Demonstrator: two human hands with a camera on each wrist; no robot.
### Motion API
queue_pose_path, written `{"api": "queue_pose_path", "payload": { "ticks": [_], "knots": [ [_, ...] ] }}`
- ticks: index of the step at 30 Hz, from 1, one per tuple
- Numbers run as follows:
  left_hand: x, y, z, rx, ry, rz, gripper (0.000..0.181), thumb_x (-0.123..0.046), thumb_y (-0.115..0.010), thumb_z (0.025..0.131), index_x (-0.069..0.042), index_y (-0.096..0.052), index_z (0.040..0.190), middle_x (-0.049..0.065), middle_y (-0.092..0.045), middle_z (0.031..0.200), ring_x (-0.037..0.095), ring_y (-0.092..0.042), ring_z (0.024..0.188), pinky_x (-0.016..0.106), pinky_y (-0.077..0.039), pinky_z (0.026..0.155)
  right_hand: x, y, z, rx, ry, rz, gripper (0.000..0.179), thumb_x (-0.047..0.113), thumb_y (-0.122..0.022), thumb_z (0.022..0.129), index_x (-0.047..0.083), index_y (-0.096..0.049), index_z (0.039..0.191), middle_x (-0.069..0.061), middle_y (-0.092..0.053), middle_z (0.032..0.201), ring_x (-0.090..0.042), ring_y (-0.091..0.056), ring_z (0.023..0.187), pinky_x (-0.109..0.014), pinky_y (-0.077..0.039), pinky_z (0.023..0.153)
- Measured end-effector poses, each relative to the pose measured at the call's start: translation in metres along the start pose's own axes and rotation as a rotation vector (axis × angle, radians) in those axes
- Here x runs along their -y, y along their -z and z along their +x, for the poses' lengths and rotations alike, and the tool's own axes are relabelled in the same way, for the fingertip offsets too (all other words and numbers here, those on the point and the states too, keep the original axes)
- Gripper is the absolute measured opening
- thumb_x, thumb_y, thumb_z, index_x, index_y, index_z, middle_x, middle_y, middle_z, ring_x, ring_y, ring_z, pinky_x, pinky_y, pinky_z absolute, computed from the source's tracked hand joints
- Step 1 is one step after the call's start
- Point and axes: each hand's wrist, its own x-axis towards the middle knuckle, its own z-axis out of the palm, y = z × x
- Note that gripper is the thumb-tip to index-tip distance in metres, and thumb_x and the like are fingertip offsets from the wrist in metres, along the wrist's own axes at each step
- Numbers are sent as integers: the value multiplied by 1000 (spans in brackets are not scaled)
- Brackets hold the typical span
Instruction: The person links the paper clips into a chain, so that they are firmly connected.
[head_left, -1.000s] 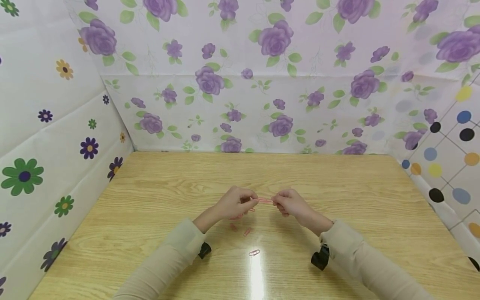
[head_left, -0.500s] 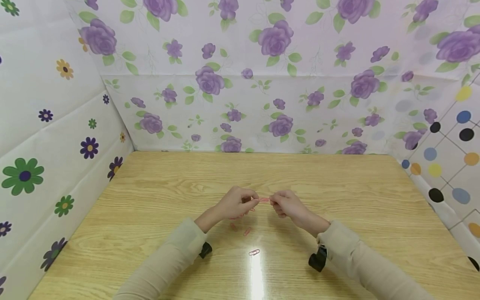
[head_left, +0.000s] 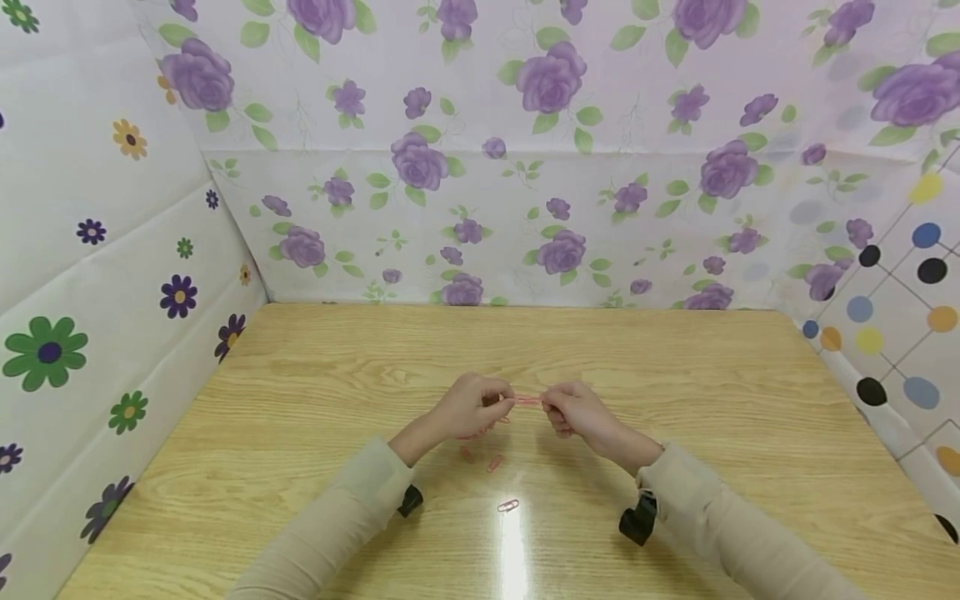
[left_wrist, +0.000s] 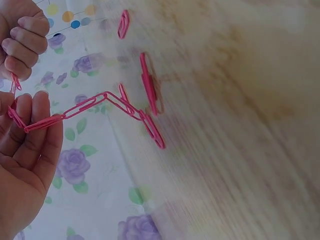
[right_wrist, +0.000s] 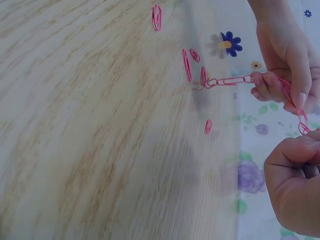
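Observation:
My left hand (head_left: 472, 407) pinches a chain of pink paper clips (left_wrist: 80, 108) between thumb and fingers. Part of the chain runs across its fingers, and the rest hangs down to the table. Opposite it, my right hand (head_left: 581, 412) pinches the far end of a pink paper clip (head_left: 528, 401) stretched across the short gap between both hands. In the right wrist view this clip (right_wrist: 302, 122) meets the left fingertips at one end and the right hand (right_wrist: 295, 182) at the other. The right fingers are curled, and their tips cover the clip's end.
Loose pink paper clips lie on the wooden table (head_left: 337, 358): one (head_left: 508, 505) nearest me, another (head_left: 495, 463) farther up, a third (head_left: 467, 454) below the left hand. Flowered sheeting (head_left: 480, 225) stands behind the table, with patterned sheets on both sides.
My right hand has shifted slightly left, toward the left hand, so the gap between them is a little narrower. The left hand stays nearly still, and the loose clips have not moved.

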Motion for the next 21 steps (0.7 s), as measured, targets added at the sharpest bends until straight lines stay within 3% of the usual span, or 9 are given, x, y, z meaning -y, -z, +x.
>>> {"api": "queue_pose_path", "payload": {
  "ticks": [4,9,15,18,21],
  "knots": [
    [2,1,-2,-4,32,0,14,-6,-54,89,-5,-67,83,-8,-48,47,-2,-38,38,17,-36,41,2,3,-4,-15,6,-11,28,9,-38,96,3,-46,69,0,-33,53,-13,-28,46,-27,-29,49],
    [1,3,-3,43,45,-86,17,-5,-51,90,1,-66,83,3,-57,56,2,-46,45,18,-41,45,3,7,-5,5,69,-96,29,12,-40,97,2,-50,71,-1,-37,53,-13,-32,48,-28,-32,50],
    [2,3,-3,94,116,-197,20,0,-48,88,3,-63,101,11,-59,61,20,-52,48,21,-40,45,3,10,-4,29,156,-242,29,14,-43,97,4,-54,73,-1,-41,53,-18,-35,47,-30,-35,50],
    [1,2,-2,118,143,-255,24,4,-45,86,2,-62,103,16,-60,68,27,-55,53,27,-45,47,5,9,-3,37,202,-284,29,16,-44,97,3,-56,73,-1,-41,53,-15,-36,46,-27,-35,49],
    [-1,1,-1,131,181,-335,23,7,-41,86,5,-61,96,19,-60,76,28,-56,59,38,-49,55,8,7,-4,36,226,-303,30,17,-45,97,3,-56,73,-1,-41,53,-12,-35,45,-26,-35,49]
  ]
}}
